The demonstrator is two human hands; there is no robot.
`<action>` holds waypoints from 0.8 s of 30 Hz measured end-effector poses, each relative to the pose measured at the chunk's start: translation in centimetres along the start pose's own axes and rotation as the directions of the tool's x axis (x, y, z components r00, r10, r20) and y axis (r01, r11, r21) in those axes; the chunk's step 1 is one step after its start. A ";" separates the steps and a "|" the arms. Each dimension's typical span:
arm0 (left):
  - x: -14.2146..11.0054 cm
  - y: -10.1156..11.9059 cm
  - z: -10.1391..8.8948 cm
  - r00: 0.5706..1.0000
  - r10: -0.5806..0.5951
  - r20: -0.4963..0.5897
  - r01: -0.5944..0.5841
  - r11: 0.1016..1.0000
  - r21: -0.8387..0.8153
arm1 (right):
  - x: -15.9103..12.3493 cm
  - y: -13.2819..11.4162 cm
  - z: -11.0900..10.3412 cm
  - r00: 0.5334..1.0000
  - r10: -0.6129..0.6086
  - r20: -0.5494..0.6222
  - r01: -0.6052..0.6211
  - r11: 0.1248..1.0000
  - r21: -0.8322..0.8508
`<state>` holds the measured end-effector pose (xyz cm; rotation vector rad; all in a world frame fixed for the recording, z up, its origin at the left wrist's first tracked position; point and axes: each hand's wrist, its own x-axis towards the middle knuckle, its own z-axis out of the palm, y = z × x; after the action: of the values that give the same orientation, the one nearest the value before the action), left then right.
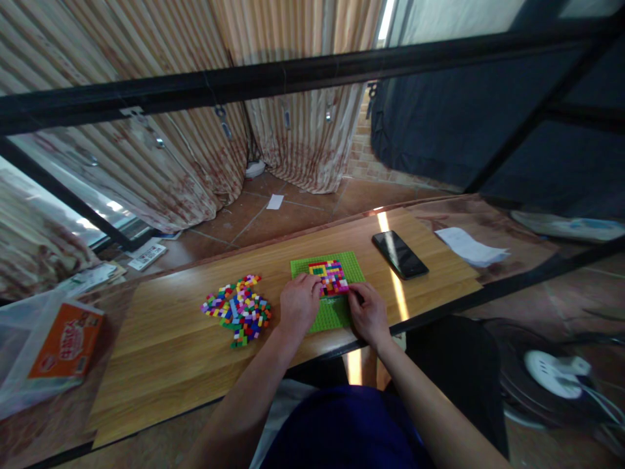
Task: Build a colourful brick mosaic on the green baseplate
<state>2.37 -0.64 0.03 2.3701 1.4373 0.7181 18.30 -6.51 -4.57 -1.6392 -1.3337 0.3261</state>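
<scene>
A green studded baseplate (pixel 329 317) is shown lying flat on a wood-grained surface (pixel 161 339), directly in front of the person. A patch of small multicoloured bricks (pixel 333 273) is seated on the baseplate, with bare green studs visible beyond it, to its right and on the side nearer the body. The left hand (pixel 299 303) is placed over the left edge of the baseplate, its fingers bent and brought to the left side of the patch; whether a brick is gripped cannot be told. The right hand (pixel 370 314) is positioned at the right side, with thumb and index finger curled close together at the patch's lower right corner, beside a pale pink brick; whether anything is pinched between them cannot be told. A loose pile of mixed bricks (pixel 239 307) is spread on the surface to the left of the left hand, apart from the baseplate. A black smartphone (pixel 400 254) is laid to the right of the baseplate, near a narrow band of sunlight. A white sheet of paper (pixel 471 246) is seen near the surface's right end. At the far left, an orange box (pixel 67 339) is seen by a translucent plastic container (pixel 19 352).
</scene>
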 end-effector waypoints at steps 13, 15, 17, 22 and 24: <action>-0.1 0.4 0.1 0.988 -0.153 -0.010 0.149 0.973 -0.176 | 0.0 0.0 0.0 1.000 0.003 0.000 -0.003 1.000 -0.015; 0.0 0.3 0.0 0.986 -0.167 -0.010 0.162 0.967 -0.198 | 0.0 0.0 0.0 1.000 -0.001 0.006 0.001 1.000 -0.012; 0.2 0.3 -0.1 0.983 -0.184 -0.011 0.177 0.961 -0.214 | 0.0 0.1 0.0 1.000 -0.005 0.009 0.005 1.000 -0.007; 0.7 0.4 0.0 0.974 -0.225 -0.007 0.217 0.948 -0.232 | 0.0 0.2 0.0 1.000 -0.017 -0.002 0.017 1.000 -0.013; 0.8 0.4 0.0 0.971 -0.238 -0.007 0.229 0.943 -0.243 | 0.0 0.2 0.0 1.000 -0.019 -0.003 0.019 1.000 -0.015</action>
<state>3.02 -0.14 0.43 1.9748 1.5178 0.8226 18.41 -6.47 -4.69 -1.6372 -1.3520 0.3030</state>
